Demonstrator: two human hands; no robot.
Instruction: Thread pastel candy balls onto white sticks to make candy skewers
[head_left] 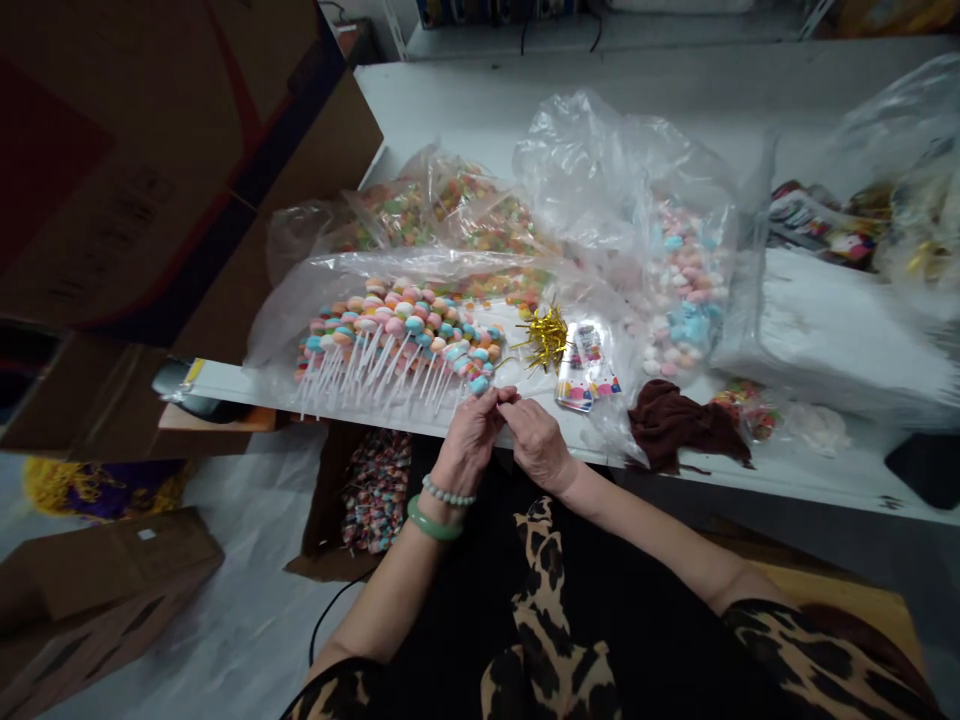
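Note:
At the table's front edge, my left hand [474, 432] and my right hand [536, 440] meet, fingertips pinched together. What lies between them is too small or too hidden to make out. Just beyond my left fingers sits a stack of pastel marshmallows [478, 372]; whether it touches the fingers is unclear. Left of it lies a row of marshmallow skewers [397, 325], their white sticks [360, 370] pointing toward me. Gold tinsel ties [546, 338] lie in a bunch beyond my hands. Printed card labels [576, 385] rest beside them, to the right.
Clear bags of colourful candy [450, 205] and loose marshmallows [679, 290] stand behind. On the right are a brown cloth [679, 425] and white plastic bags [847, 330]. A large carton [187, 180] looms left. Below the table, an open box holds wrapped sweets [377, 490].

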